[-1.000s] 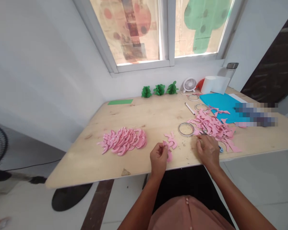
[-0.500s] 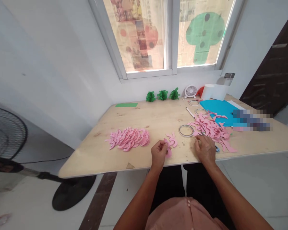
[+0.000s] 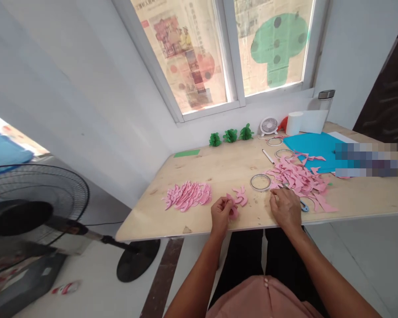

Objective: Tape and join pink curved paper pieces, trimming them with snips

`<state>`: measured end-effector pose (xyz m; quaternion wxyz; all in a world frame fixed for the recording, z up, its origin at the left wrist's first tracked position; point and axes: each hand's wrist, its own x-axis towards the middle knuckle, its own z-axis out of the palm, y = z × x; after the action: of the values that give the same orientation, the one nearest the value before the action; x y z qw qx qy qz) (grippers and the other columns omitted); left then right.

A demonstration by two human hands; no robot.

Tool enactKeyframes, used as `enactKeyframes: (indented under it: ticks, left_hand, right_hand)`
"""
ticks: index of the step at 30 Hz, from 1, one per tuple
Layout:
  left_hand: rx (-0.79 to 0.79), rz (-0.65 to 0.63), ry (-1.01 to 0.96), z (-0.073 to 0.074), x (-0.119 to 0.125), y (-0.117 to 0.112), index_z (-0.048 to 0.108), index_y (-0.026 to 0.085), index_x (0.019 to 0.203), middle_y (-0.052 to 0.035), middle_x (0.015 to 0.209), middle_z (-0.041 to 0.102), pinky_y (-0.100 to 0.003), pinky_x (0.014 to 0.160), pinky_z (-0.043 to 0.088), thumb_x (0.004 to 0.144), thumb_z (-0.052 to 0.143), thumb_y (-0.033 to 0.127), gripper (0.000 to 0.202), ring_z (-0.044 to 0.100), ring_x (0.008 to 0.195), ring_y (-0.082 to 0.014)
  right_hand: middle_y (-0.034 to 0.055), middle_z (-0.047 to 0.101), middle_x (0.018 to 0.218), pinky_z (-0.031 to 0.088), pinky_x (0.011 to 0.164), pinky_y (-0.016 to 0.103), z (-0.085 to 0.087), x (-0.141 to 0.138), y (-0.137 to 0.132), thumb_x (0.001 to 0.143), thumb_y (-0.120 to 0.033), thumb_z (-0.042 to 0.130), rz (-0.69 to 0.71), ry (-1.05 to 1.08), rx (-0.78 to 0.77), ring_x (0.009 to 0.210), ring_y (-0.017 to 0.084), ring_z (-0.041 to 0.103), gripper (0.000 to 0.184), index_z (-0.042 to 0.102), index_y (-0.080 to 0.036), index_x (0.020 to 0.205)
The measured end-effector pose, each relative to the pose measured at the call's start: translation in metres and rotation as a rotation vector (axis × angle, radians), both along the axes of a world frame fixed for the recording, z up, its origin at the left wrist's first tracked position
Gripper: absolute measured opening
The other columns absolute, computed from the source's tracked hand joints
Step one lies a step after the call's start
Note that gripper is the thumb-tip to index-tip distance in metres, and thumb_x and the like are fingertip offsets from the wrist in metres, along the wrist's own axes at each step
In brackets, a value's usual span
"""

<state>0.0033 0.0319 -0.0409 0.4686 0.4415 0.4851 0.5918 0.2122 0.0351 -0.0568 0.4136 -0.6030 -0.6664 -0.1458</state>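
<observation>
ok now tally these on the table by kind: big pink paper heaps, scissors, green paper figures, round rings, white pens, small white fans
Big pink paper heaps: 2
Scissors, partly hidden by the right hand: 1
Green paper figures: 3
Round rings: 3
White pen: 1
Small white fan: 1
Total: 11

The worktop [image 3: 219,165] is pale wood with darker knots. At left, the curved pieces [image 3: 189,195] are pink, like the scraps [image 3: 299,177] at right. Farther back, the paper ornaments [image 3: 231,135] are green, the sheet [image 3: 313,146] bright blue; a green mushroom shape [image 3: 282,35] carries dark spots.
</observation>
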Motion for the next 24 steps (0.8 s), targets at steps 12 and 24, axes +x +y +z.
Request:
enactKeyframes:
  ticks: [12, 24]
  left_hand:
    - [-0.031, 0.057, 0.124, -0.003, 0.002, 0.000, 0.059, 0.015, 0.066, -0.0015, 0.057, 0.064, -0.019, 0.043, 0.037, 0.070, 0.065, 0.040, 0.026, 0.050, 0.044, -0.0087]
    - [0.028, 0.238, 0.589, 0.010, -0.008, 0.030, 0.062, 0.020, 0.063, -0.0024, 0.067, 0.059, -0.033, 0.071, 0.045, 0.071, 0.061, 0.023, 0.009, 0.057, 0.072, -0.0198]
  right_hand:
    - [0.0068, 0.067, 0.082, 0.035, 0.074, 0.036, 0.001, 0.000, -0.001, 0.083, -0.019, 0.052, 0.036, 0.024, -0.001, 0.084, 0.024, 0.056, 0.011, 0.063, -0.018, 0.086]
    - [0.0064, 0.068, 0.085, 0.037, 0.073, 0.035, 0.009, 0.003, -0.003, 0.084, -0.019, 0.051, 0.051, 0.007, 0.014, 0.082, 0.023, 0.057, 0.013, 0.063, -0.019, 0.089]
